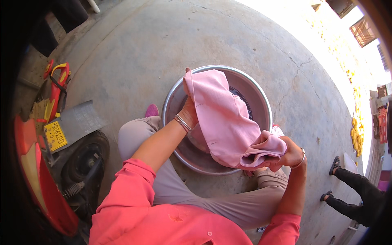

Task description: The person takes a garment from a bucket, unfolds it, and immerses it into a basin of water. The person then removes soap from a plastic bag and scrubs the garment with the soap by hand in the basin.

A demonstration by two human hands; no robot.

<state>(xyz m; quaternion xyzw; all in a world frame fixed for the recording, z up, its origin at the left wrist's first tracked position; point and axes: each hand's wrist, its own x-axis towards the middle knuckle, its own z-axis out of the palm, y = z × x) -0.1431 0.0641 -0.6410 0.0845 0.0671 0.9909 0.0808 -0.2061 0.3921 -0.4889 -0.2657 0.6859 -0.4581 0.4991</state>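
A pink garment with buttonholes along one edge is stretched over a wide round metal basin. My left hand grips it near its upper left end, with the fingers partly hidden by the cloth. At the lower right, my right hand holds a bunched, folded part of the garment beyond the basin's rim. Dark patterned material shows in the basin behind the cloth; I cannot tell what it is. The basin stands on the concrete floor between my spread legs.
A red motor vehicle with a rear wheel stands close on my left, beside a red and yellow children's ride-on toy. At right, a person in black trousers stands on the cracked concrete floor. Yellow corn cobs lie beyond.
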